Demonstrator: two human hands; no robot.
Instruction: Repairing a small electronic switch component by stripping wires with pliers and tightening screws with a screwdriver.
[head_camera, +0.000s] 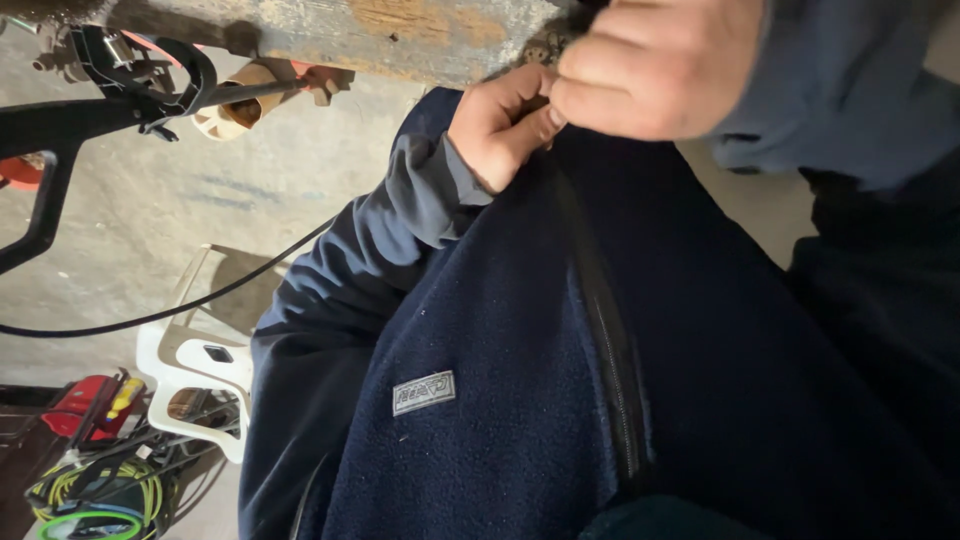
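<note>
- A dark blue fleece jacket (520, 400) fills the lower middle of the view, worn by the person, with a small grey sewn patch (423, 392) on the chest.
- Its black zipper (612, 350) runs lengthwise down the front; the long axis goes from the hands at the top to the lower edge of the view, leaning slightly right as it descends.
- The left hand (503, 125) sits at the top end of the zipper, its fingers curled in a closed grip, pinching the fabric or the pull there; which of the two is hidden.
- The right hand (655, 65) is touching the left, just above and right of it, fingertips pressed together over the same spot on the zipper.
- Grey-blue sleeves (420, 195) cover both wrists.
- A black cable (170, 310) crosses the left side above the concrete floor (130, 210).
- On the floor stands a white plastic chair (195, 355).
- Beside it, a red tool (95, 400) lies by a coil of green and yellow hose (95, 495).
- Farthest off, a worn wooden beam (400, 30) spans the top edge, with a black clamp (130, 70) and a cardboard tube (240, 95) near it.
</note>
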